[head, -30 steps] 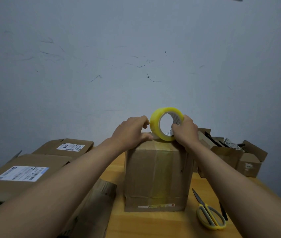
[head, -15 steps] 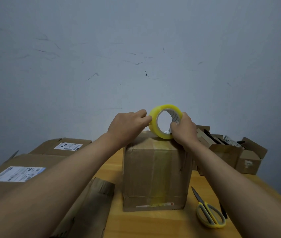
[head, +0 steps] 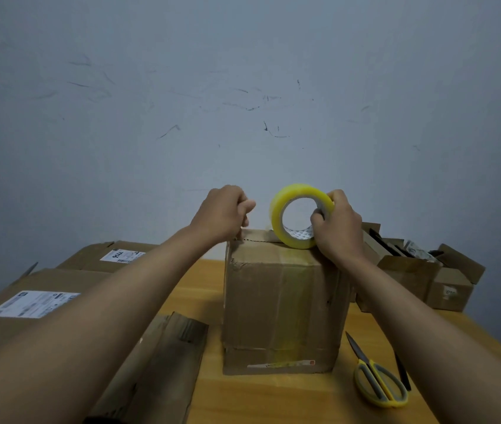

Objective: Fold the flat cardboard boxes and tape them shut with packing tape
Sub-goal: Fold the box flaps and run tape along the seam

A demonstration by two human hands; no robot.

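Tape roll stands on edge on the cardboard box, my right hand clamped on it. Left hand sits at its 9 o'clock, fingers curled, maybe pinching the tape end, can't tell.

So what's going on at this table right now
A person is taping up a cardboard box standing on the wooden table. The right hand holds a yellow tape roll upright on the box's top, fingers through its core. The left hand, fingers curled, sits at the top's far left edge, apparently pinching the tape end. Scissors lie to the right.
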